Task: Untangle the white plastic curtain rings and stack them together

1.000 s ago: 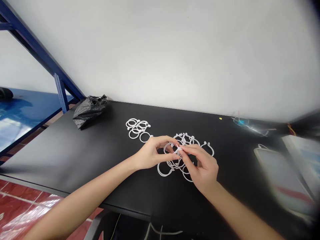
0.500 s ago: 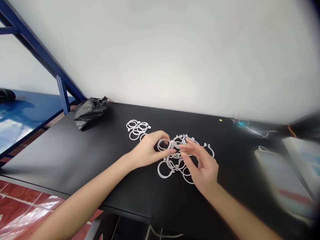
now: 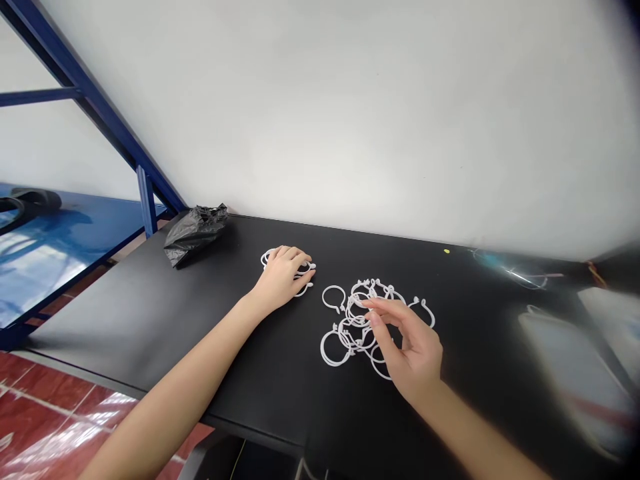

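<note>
My left hand [image 3: 284, 272] lies over the smaller left group of white plastic rings [image 3: 305, 289], thumb and fingers apart, hiding most of them. At the larger, tangled pile of white plastic rings [image 3: 336, 348], my right hand [image 3: 413, 343] has its thumb and forefinger close together on the edge of a ring [image 3: 356, 301]. Small knobs show at the split ends of several rings. One single ring [image 3: 333, 297] lies slightly apart, on the left side of the large pile.
A crumpled black plastic bag [image 3: 196, 233] sits at the back left of the black table [image 3: 210, 333]. A yellow bit [image 3: 447, 251] and a blurred clear item [image 3: 523, 275] lie along the back edge. To the right is a blurred phone-like object [image 3: 575, 380]. A blue frame [image 3: 107, 127] rises at left.
My left hand has moved away from the right hand, leftward to the smaller ring group. My right hand stays by the large pile. The view has shifted slightly.
</note>
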A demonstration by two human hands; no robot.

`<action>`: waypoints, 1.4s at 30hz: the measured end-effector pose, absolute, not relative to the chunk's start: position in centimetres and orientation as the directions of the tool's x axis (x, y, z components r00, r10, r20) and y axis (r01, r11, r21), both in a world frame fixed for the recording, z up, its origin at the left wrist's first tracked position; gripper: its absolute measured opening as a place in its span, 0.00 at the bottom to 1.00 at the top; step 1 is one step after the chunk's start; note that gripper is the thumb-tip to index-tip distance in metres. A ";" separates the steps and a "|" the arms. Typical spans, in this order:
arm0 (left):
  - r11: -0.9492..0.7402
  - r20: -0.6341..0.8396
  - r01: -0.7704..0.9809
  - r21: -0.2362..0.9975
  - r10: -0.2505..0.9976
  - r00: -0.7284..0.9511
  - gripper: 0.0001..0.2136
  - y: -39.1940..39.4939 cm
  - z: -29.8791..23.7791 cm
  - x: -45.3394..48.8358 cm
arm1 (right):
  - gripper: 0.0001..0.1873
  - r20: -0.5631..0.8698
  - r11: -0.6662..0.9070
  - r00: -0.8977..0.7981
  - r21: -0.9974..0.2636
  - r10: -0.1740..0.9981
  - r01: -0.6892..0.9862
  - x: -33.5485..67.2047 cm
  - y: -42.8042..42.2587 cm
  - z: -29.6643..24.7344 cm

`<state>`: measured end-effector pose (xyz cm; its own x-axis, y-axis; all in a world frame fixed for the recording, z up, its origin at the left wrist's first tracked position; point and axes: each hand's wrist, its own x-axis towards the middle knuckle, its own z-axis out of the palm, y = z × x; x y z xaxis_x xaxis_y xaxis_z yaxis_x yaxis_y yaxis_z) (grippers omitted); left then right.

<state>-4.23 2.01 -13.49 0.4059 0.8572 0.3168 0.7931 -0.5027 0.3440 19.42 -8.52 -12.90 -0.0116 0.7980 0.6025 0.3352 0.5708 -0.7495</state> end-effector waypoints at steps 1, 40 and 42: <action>-0.502 0.322 0.792 0.346 0.857 0.402 0.10 2.0 -13.5 -4.3 | 0.15 0.603 0.572 -0.013 -0.749 0.797 0.334 19.4 -8.5 -12.9; -0.663 0.318 0.413 0.624 0.698 0.641 0.05 -2.2 -11.3 -0.7 | 0.17 0.640 0.615 -0.022 -0.726 0.768 0.308 19.2 -8.4 -12.6; -0.686 0.353 0.415 0.597 0.690 0.632 0.04 -2.3 -11.4 -0.6 | 0.17 0.642 0.617 -0.024 -0.724 0.766 0.309 19.2 -8.3 -12.6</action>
